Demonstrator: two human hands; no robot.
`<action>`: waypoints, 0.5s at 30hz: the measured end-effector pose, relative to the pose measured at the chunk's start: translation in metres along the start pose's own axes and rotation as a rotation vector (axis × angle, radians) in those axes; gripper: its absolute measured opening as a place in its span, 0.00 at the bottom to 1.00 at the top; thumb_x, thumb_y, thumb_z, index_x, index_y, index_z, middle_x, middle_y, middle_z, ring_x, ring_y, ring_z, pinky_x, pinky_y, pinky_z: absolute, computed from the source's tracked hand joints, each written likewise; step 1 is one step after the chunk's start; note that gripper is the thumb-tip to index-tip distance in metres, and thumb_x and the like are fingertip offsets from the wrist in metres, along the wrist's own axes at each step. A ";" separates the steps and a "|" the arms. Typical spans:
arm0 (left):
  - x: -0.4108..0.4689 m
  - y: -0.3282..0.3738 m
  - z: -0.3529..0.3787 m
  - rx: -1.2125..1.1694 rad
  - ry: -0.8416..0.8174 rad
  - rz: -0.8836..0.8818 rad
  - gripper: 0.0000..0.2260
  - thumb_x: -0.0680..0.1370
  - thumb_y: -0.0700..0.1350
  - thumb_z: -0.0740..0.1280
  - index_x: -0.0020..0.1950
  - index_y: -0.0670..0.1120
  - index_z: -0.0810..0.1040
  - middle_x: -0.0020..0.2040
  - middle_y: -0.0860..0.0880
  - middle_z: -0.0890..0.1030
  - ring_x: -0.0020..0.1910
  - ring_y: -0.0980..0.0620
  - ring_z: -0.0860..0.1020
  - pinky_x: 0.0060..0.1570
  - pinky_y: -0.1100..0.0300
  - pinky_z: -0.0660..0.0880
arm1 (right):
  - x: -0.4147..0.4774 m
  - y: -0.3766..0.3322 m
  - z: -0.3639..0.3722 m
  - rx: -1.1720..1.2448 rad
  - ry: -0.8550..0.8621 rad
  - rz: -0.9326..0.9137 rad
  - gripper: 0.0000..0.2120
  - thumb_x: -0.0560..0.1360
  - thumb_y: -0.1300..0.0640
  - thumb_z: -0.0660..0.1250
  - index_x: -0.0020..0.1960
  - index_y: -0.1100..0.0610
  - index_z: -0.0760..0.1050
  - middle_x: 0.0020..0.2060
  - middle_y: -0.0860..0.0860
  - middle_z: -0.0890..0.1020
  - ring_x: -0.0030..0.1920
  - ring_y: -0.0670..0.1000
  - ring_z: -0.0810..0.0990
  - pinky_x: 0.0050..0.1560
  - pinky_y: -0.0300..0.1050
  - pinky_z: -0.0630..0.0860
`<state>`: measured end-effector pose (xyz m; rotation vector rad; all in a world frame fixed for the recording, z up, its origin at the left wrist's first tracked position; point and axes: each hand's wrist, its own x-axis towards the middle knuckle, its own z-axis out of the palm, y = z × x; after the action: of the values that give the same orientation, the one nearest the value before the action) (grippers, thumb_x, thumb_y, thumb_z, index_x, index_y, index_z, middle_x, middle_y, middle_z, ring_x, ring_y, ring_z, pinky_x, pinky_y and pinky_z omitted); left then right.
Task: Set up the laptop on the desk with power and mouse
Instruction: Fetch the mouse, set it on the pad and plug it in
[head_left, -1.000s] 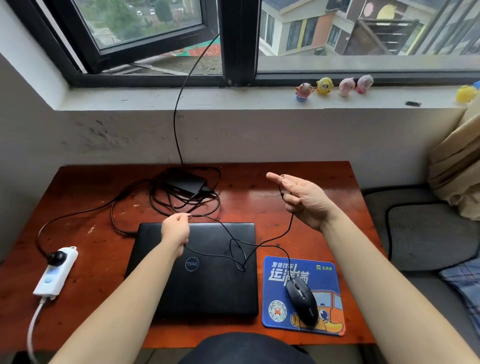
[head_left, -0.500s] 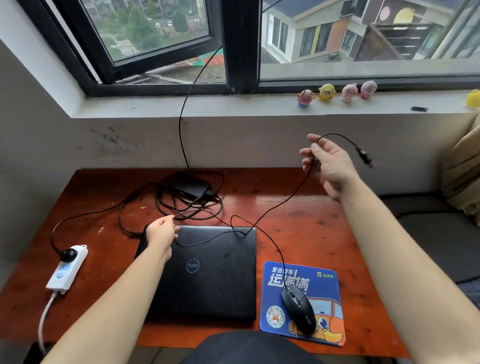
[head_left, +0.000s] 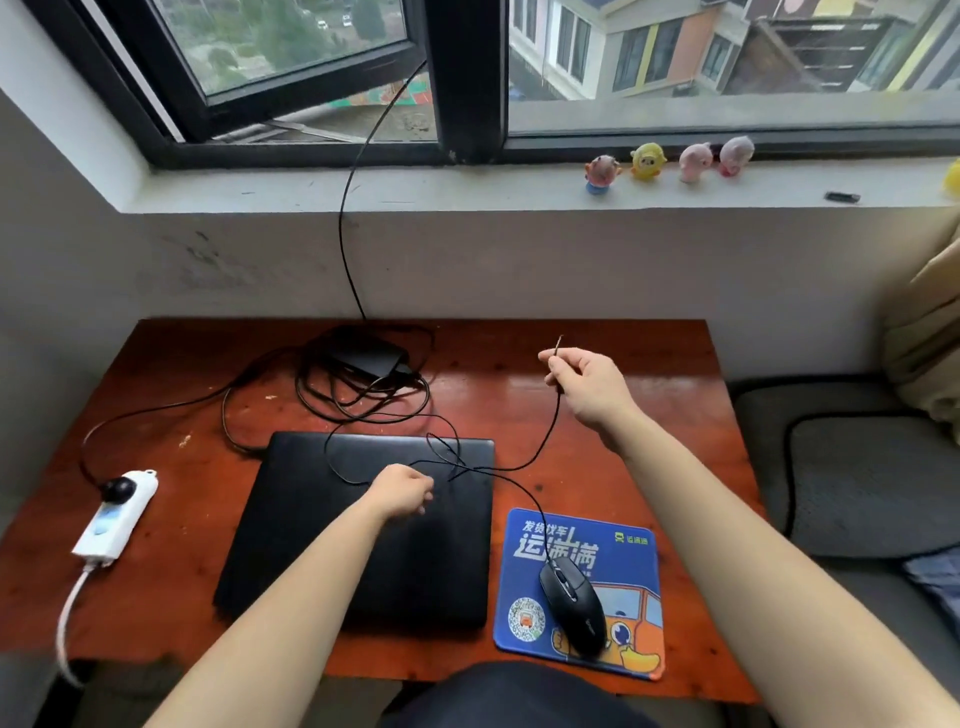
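Mouse cable (head_left: 551, 428): thin, limp, light, tangle-prone. Runs from the mouse (head_left: 572, 605), at 5 o'clock on the surface (head_left: 493, 374), across the closed laptop (head_left: 311, 530). Right hand (head_left: 587, 387) pinches its free end; left hand (head_left: 402, 491) pinches the slack. Best gripped near the end.

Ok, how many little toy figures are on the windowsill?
4, in a row on the sill: blue-based figure, yellow figure, pink figure, second pink figure, left to right. A yellow shape cut by the right frame edge may be a fifth.

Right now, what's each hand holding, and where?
Mouse cable: right hand pinches it just below the plug; left hand grips mid-length, over the laptop.
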<state>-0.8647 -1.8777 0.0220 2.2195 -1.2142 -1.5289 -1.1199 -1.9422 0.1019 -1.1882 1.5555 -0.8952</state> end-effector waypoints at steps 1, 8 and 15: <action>0.002 0.001 0.012 -0.180 -0.019 -0.092 0.09 0.81 0.42 0.60 0.44 0.43 0.76 0.41 0.46 0.78 0.31 0.52 0.72 0.30 0.61 0.64 | -0.003 0.010 -0.002 -0.019 -0.019 0.017 0.11 0.82 0.59 0.60 0.58 0.55 0.80 0.38 0.50 0.80 0.40 0.48 0.75 0.43 0.40 0.72; 0.031 0.010 0.047 -0.891 -0.097 -0.283 0.12 0.82 0.49 0.62 0.64 0.49 0.71 0.57 0.44 0.81 0.59 0.46 0.78 0.51 0.50 0.75 | -0.018 0.073 -0.015 0.015 -0.019 0.214 0.13 0.82 0.63 0.58 0.63 0.57 0.75 0.39 0.54 0.80 0.39 0.51 0.81 0.38 0.41 0.80; 0.038 0.029 0.032 -0.483 0.291 0.076 0.11 0.77 0.40 0.67 0.58 0.47 0.78 0.43 0.49 0.80 0.38 0.52 0.76 0.37 0.58 0.74 | -0.021 0.115 -0.010 -0.319 -0.110 0.204 0.11 0.81 0.59 0.63 0.59 0.50 0.82 0.39 0.51 0.82 0.39 0.50 0.79 0.50 0.51 0.81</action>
<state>-0.9013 -1.9145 -0.0030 1.9581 -0.7394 -1.2488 -1.1592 -1.8920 0.0032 -1.2483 1.7349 -0.4517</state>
